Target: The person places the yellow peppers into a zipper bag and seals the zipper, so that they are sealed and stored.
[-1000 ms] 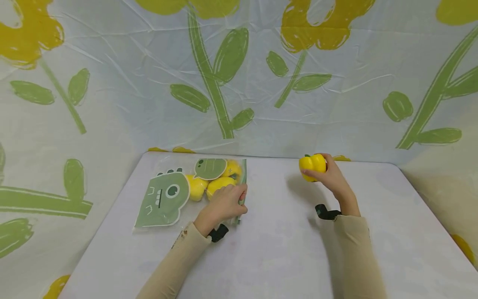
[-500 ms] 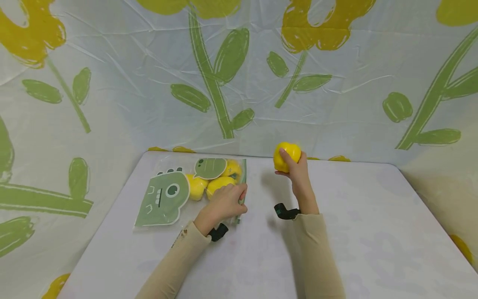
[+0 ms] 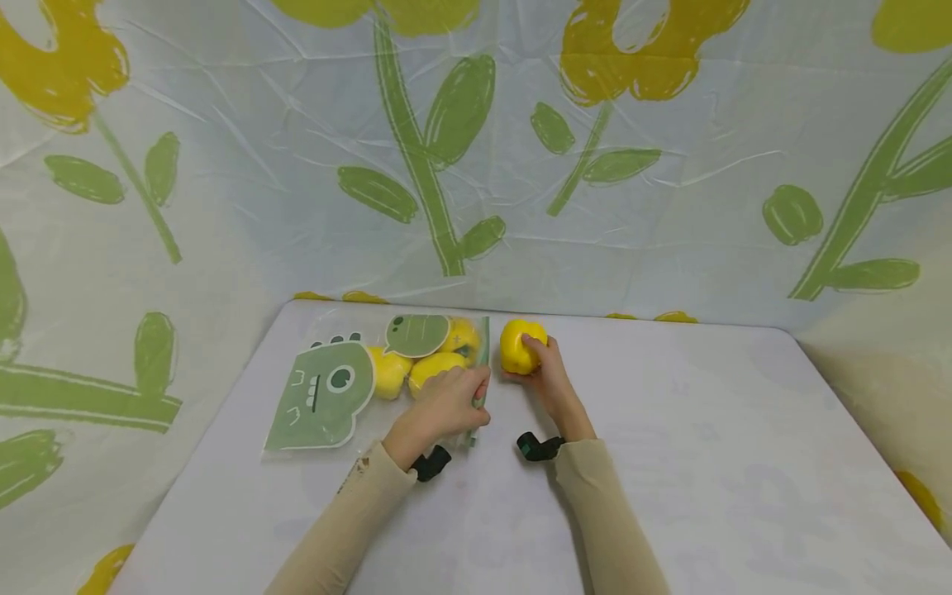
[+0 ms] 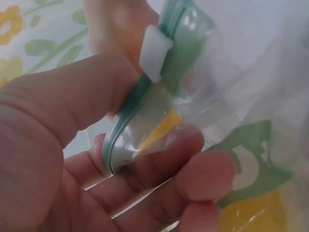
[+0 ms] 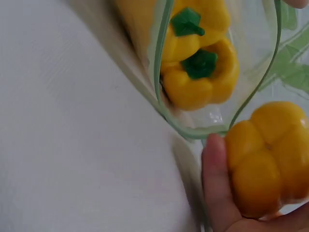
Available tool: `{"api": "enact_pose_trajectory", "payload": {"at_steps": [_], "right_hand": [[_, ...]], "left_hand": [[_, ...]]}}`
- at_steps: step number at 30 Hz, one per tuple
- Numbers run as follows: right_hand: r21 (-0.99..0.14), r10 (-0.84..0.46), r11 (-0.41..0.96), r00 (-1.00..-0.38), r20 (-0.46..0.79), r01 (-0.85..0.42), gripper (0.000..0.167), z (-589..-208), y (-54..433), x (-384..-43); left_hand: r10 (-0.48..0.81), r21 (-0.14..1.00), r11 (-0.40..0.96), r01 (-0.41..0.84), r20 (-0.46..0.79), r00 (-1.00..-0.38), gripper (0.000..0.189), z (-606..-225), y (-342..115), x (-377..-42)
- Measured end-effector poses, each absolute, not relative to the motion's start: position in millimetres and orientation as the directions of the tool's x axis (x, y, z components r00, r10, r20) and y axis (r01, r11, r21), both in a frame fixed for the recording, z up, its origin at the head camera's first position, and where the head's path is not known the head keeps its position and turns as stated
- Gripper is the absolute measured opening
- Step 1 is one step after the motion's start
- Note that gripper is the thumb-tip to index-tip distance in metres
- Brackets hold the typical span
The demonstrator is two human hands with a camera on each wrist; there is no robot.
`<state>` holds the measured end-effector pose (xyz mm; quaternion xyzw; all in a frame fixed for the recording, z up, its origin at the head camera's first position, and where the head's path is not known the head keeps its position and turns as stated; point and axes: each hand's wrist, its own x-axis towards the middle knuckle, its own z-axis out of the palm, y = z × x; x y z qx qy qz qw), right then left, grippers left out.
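Observation:
A clear zip bag [image 3: 316,413] with a green monster print lies on the left of the table, its opening to the right. Yellow bell peppers [image 5: 190,89] with green stems show inside it. My left hand [image 3: 445,403] grips the bag's green zip edge between thumb and fingers; a white slider [image 4: 154,53] sits on that edge in the left wrist view. My right hand [image 3: 554,384] holds another yellow bell pepper [image 3: 516,345] just right of the opening. In the right wrist view the bag's mouth gapes, and this pepper [image 5: 270,159] is outside its rim, bottom toward the camera.
The white table [image 3: 729,463] stretches to the right of both arms. A hanging cloth [image 3: 669,240] printed with flowers rises behind the table and at its sides. Dark wrist cameras [image 3: 537,447] stick out from both sleeves.
My right hand has carried the yellow bell pepper leftward across the table to beside the bag's opening, turning it and lowering it lately. My left hand and the bag have stayed in place.

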<state>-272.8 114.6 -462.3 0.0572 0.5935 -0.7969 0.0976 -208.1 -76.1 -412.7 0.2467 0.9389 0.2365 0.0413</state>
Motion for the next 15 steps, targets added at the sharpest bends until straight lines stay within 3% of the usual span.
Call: {"api": "enact_pose_trajectory", "payload": {"at_steps": [3, 10, 15], "right_hand": [[-0.949, -0.1, -0.21, -0.971, -0.219, 0.235, 0.06, -464.6, 112.3, -271.0], [-0.969, -0.025, 0.18, -0.984, -0.176, 0.169, 0.067, -467.5, 108.6, -266.6], [-0.965, -0.051, 0.225, -0.987, -0.152, 0.137, 0.068, -471.1, 107.6, -265.5]], "left_hand": [[0.481, 0.467, 0.767, 0.44, 0.036, -0.876, 0.027, -412.2, -76.7, -207.6], [0.475, 0.467, 0.765, 0.443, 0.056, -0.878, 0.028, -412.3, -76.7, -208.3], [0.475, 0.471, 0.764, 0.442, 0.053, -0.878, 0.027, -411.0, -75.3, -207.7]]}}
